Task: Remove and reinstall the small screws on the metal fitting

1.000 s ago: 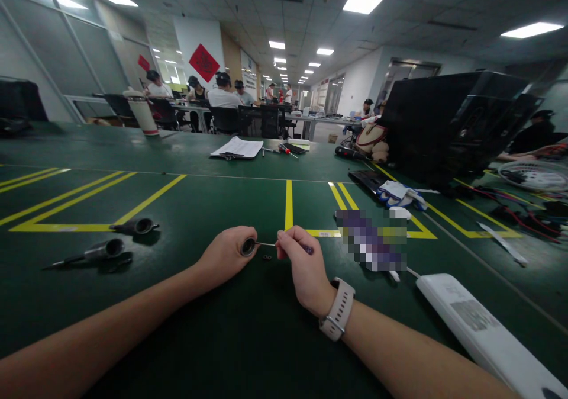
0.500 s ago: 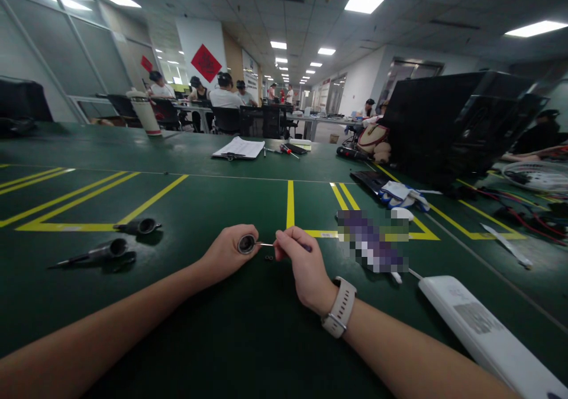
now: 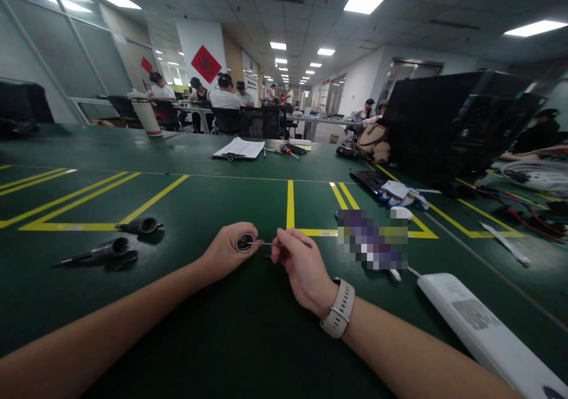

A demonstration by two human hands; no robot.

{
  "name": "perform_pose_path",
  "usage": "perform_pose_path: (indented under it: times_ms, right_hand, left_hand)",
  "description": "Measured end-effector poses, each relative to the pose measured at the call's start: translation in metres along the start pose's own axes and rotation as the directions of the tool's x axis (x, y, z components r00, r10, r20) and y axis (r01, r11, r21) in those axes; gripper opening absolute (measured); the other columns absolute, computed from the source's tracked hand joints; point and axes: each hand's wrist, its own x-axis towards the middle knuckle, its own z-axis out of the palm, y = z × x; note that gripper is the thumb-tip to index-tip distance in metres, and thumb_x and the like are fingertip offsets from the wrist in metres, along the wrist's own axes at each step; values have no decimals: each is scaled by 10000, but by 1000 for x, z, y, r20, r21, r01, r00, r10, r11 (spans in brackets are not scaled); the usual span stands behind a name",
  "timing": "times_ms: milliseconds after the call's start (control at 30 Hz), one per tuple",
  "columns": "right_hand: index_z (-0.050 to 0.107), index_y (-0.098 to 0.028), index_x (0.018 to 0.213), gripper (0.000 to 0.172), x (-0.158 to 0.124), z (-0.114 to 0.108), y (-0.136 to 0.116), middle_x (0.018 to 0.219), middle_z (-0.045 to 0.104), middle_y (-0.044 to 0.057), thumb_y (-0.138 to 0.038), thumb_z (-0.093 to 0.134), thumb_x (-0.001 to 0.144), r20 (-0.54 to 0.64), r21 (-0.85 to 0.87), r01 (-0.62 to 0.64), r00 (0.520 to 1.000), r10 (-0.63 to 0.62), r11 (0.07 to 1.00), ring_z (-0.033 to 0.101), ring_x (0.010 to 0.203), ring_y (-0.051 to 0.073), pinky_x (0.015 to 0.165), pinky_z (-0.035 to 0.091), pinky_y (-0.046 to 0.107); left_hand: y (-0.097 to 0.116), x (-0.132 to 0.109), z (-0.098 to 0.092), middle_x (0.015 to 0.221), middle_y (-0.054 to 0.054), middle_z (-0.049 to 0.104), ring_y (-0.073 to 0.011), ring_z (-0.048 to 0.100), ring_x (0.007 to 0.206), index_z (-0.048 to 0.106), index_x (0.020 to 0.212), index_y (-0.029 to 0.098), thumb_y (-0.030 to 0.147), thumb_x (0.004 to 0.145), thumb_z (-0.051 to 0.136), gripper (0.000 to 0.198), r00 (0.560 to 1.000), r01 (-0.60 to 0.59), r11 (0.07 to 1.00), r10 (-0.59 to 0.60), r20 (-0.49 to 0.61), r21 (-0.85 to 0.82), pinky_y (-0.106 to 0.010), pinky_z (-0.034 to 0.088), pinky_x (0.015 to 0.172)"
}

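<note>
My left hand point(image 3: 224, 250) is closed around a small dark cylindrical part point(image 3: 244, 243) whose round open end faces right. My right hand point(image 3: 298, 264), with a pale watch on the wrist, pinches a thin screwdriver point(image 3: 266, 244). The metal shaft of that tool points left, and its tip reaches into the part's open end. Both hands rest on the green mat point(image 3: 248, 328) near its middle. Tiny dark bits point(image 3: 268, 256) lie on the mat just under the shaft.
Two dark tube-shaped parts point(image 3: 100, 251) point(image 3: 141, 227) lie at the left. A white flat device point(image 3: 483, 334) sits at the right, with gloves point(image 3: 399, 195) and a black case point(image 3: 448, 124) behind it. A clipboard point(image 3: 238, 148) lies farther back. Several people sit at distant desks.
Both hands have lifted slightly and the screwdriver tip has gone further into the part's open end. My right hand has shifted a little left and back.
</note>
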Motion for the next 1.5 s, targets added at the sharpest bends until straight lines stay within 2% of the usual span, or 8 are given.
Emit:
perform_pose_path:
  times_ms: [100, 267, 633, 967, 1100, 1233, 1367, 1500]
  right_hand:
    - [589, -174, 638, 166, 0, 2, 0, 598, 531, -18, -305, 637, 729, 7, 74, -27, 1000, 27, 997, 457, 562, 110, 571, 362, 252]
    - [575, -172, 610, 193, 2, 2, 1, 557, 519, -18, -324, 638, 710, -32, 33, -28, 999, 29, 999, 443, 526, 111, 540, 350, 252]
    - [516, -177, 508, 203, 4, 0, -3, 468, 448, -54, -240, 597, 682, -189, -112, 51, 979, -72, 992, 393, 457, 93, 487, 305, 247]
    - [493, -195, 556, 213, 11, -9, -2, 513, 425, -56, -277, 572, 736, -271, -181, 188, 934, -233, 965, 387, 494, 103, 514, 329, 251]
    - [566, -189, 715, 92, 13, -11, 0, 683, 524, -27, -249, 634, 695, -251, -283, 126, 947, -201, 951, 479, 624, 119, 600, 388, 254]
    - [606, -191, 854, 121, 15, -8, 5, 787, 591, 8, -265, 569, 766, -157, -352, 110, 972, -174, 930, 558, 762, 161, 695, 427, 293]
    - [603, -208, 876, 118, 11, -2, 4, 862, 598, 5, -250, 508, 821, 102, -602, 210, 977, -187, 770, 559, 834, 165, 760, 429, 305]
    - [570, -209, 922, 130, 7, 1, 0, 927, 591, 16, -280, 527, 822, 115, -704, 172, 985, -129, 689, 556, 871, 178, 773, 437, 323]
  left_hand:
    - [1, 0, 0, 598, 31, 491, -112, 482, 570, 480, 637, 177, 292, 732, 527, 157, 1000, -9, 1000, 9, -4, -24, -220, 392, 516]
    - [-1, -1, 2, 589, 36, 486, -109, 475, 564, 476, 632, 179, 286, 747, 516, 161, 1000, -8, 999, 8, 3, 34, -216, 382, 513]
    - [0, 0, 4, 665, -6, 564, -169, 524, 652, 514, 666, 189, 212, 764, 491, 103, 999, 5, 936, -20, 38, 353, -285, 382, 606]
    - [2, 1, 0, 685, -2, 554, -161, 519, 627, 510, 703, 180, 306, 759, 513, 138, 995, 86, 966, -97, 34, 246, -273, 386, 571]
    - [6, 3, -5, 761, -23, 566, -173, 524, 677, 539, 786, 166, 331, 758, 491, 174, 985, 122, 975, -142, 99, 185, -283, 403, 591]
    - [11, 3, -6, 778, -34, 552, -178, 511, 699, 532, 800, 158, 315, 800, 428, 188, 972, 86, 982, -120, 201, 170, -296, 405, 614]
    - [13, 1, -5, 805, -38, 548, -182, 506, 739, 514, 803, 165, 313, 838, 401, 190, 967, 35, 989, -69, 246, 141, -310, 413, 662]
    - [13, 0, -6, 851, -43, 543, -186, 506, 776, 524, 875, 165, 348, 893, 313, 280, 970, 18, 997, -34, 240, 70, -326, 422, 702]
